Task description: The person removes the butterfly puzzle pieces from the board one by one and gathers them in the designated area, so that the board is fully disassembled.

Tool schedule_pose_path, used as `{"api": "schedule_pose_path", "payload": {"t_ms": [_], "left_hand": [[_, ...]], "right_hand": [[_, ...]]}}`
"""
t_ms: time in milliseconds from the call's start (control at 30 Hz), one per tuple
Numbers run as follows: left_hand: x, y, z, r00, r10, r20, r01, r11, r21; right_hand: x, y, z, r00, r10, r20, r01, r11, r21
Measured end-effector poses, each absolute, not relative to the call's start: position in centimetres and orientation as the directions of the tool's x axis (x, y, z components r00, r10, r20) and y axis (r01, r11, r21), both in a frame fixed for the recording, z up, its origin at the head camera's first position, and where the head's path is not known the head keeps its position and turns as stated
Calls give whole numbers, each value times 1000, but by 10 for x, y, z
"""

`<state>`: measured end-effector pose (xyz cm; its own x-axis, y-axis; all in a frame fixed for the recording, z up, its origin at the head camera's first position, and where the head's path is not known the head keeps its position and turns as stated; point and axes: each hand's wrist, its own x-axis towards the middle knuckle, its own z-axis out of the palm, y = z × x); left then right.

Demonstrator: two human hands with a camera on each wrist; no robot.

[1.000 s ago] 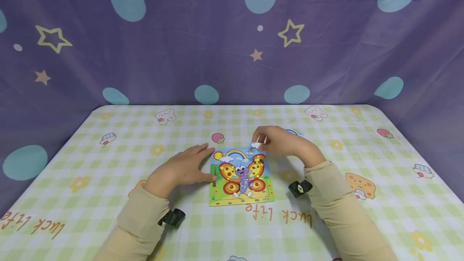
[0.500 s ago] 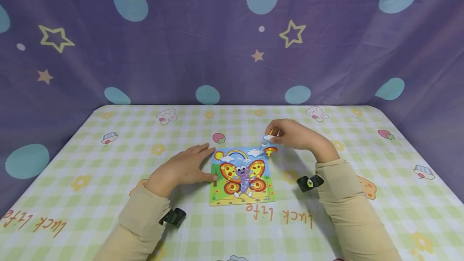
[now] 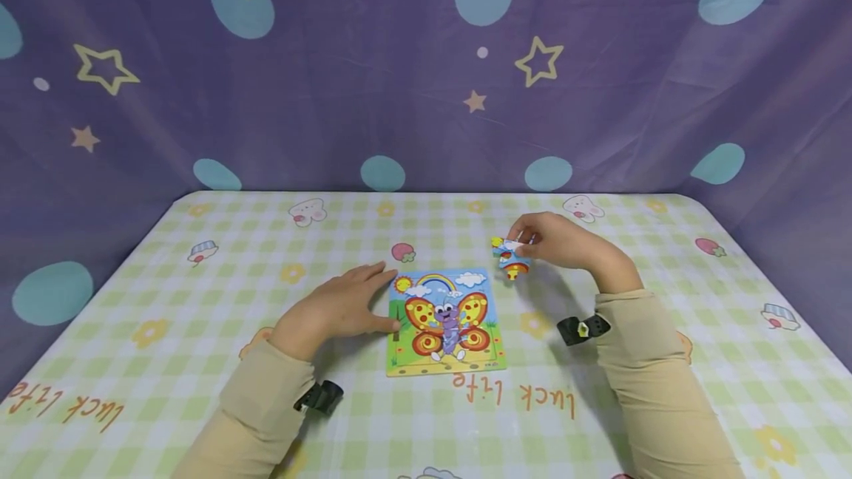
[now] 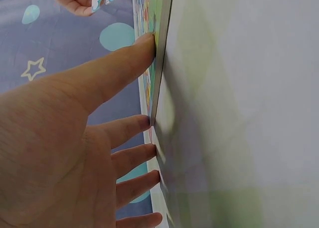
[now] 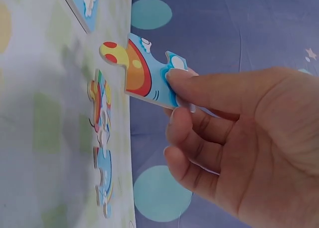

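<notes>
Purple cloth (image 3: 333,94) printed with teal ovals and stars is hung behind a table (image 3: 200,361) covered in a green-and-white checked sheet with small cartoon prints and orange lettering along the near edge.

Left of the table's middle, the left hand (image 3: 336,310) is laid flat on the sheet, fingers straight and spread, holding nothing. Its thumb and fingertips (image 4: 147,41) are pressed against the left edge of the puzzle board (image 3: 444,320), as the left wrist view shows. A black band (image 3: 319,396) is worn at the beige sleeve of that arm.

At the middle of the table the puzzle board is seen lying flat, showing a butterfly, a rainbow, a sun and clouds. Its far right corner is missing a piece.

Right of the board's far right corner, the puzzle piece (image 3: 511,257) is held up off the sheet, apart from the board, pinched between the thumb and fingers of the right hand (image 3: 562,241). In the right wrist view the puzzle piece (image 5: 144,71) is blue with an orange-red wing part and a yellow knob, and loose pieces (image 5: 101,138) are seen lying on the sheet under it.
</notes>
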<state>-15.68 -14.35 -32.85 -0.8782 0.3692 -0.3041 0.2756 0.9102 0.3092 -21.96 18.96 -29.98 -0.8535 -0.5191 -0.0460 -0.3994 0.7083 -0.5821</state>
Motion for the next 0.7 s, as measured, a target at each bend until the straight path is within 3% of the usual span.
{"api": "schedule_pose_path", "payload": {"t_ms": [400,700], "left_hand": [[-156,-143,-330,-884,362,-295,268,911,314],[-156,-144,-330,-883,365,-294,274,911,309]], "right_hand": [[-220,207,-299,-898,-433,-72,-316,751,-581],[-223,227,-303,-903,-429,-23,-333,733,-593]]}}
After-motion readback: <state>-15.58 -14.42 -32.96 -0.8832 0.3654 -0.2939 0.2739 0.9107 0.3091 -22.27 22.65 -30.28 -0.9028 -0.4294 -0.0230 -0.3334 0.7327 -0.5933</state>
